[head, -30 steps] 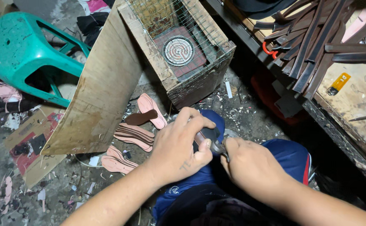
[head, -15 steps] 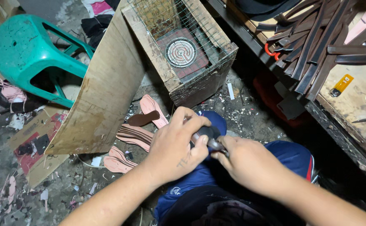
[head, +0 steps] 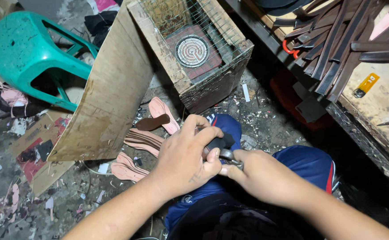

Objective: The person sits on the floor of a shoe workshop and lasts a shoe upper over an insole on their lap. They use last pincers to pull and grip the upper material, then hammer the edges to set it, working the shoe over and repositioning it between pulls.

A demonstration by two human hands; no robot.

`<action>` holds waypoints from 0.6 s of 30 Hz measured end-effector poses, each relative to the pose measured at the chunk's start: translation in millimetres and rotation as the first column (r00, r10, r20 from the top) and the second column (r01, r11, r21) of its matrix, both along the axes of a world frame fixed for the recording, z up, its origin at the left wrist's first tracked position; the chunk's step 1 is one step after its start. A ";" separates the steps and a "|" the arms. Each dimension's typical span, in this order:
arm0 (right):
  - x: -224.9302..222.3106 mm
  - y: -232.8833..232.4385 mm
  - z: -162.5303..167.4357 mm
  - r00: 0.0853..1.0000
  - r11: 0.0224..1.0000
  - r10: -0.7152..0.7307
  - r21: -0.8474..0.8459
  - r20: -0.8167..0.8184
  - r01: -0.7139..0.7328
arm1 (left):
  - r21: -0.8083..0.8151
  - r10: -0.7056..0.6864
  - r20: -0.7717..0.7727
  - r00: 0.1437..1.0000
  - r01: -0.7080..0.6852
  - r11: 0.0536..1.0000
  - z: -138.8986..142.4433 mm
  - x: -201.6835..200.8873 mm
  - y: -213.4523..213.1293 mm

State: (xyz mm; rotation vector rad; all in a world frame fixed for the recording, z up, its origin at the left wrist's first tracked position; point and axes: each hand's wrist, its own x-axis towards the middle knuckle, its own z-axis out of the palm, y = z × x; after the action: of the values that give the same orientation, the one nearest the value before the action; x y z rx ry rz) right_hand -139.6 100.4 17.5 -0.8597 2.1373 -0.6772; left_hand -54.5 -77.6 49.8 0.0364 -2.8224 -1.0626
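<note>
Work midway, judged: dark piece (head: pixel 221 143) clamped by left hand (head: pixel 183 160) fingers; metal tool (head: pixel 230 156) pinched by right hand (head: pixel 259 178); soles (head: pixel 143 140) waiting on floor.

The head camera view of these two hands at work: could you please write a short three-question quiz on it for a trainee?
1. True or false: the left hand grips a dark piece.
2. What does the right hand hold against it? A) metal tool B) paintbrush C) bottle
3. What colour is the plastic stool?

Key: 1 true; 2 A; 3 teal green.
</note>
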 end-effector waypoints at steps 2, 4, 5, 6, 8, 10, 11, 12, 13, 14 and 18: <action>3.6 -2.8 -5.1 0.973 0.999 -0.009 -0.039 -0.231 0.000 | 0.028 0.013 0.031 0.999 -0.014 1.000 0.5 0.7 -2.1; 6.1 -4.6 -11.6 0.922 0.998 -0.034 -0.069 -0.387 0.008 | 0.059 0.023 0.053 0.998 -0.026 0.998 0.2 0.7 -5.5; 5.4 -4.5 -14.6 0.944 0.997 -0.028 -0.073 -0.328 0.004 | 0.076 0.028 0.058 0.998 -0.032 0.997 -0.3 0.0 -7.8; 6.3 -4.9 -18.1 0.964 0.997 -0.018 -0.078 -0.267 -0.003 | 0.092 0.035 0.065 0.997 -0.041 0.995 -0.7 1.4 -9.4; 6.8 -5.0 -23.2 1.000 0.996 -0.022 -0.085 0.018 0.023 | 0.002 0.033 0.028 0.999 -0.033 0.999 -1.7 6.1 -10.3; 9.0 -6.1 -25.6 0.891 0.995 -0.042 -0.060 0.451 0.077 | -0.029 0.024 0.023 0.999 -0.023 0.999 -3.0 10.4 -10.3; 11.2 -7.3 -26.0 0.963 0.995 -0.046 -0.074 0.265 0.068 | -0.017 0.019 0.036 0.999 -0.018 1.000 -3.3 12.6 -10.7; 12.8 -9.0 -25.5 0.996 0.994 -0.051 -0.093 0.067 0.057 | -0.009 0.012 0.047 0.999 -0.012 1.000 -3.5 13.7 -11.9; 15.9 -11.3 -24.8 0.989 0.993 -0.059 -0.110 -0.137 0.044 | 0.014 0.025 0.053 0.998 -0.026 1.000 -3.5 14.1 -13.1; 16.5 -13.1 -23.3 0.976 0.994 -0.047 -0.106 -0.214 0.024 | 0.036 0.039 0.061 0.997 -0.042 0.998 -3.4 15.0 -14.2; 15.8 -19.0 -18.7 0.999 0.998 -0.035 -0.053 -0.003 0.034 | 0.046 0.089 0.064 0.994 -0.093 0.995 -3.2 15.5 -17.5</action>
State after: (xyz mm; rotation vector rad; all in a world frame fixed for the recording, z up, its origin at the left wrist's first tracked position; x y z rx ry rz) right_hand -123.8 81.3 -1.2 -0.8545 2.1505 -0.7534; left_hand -39.0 -95.2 46.6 0.2043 -2.8183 -1.1290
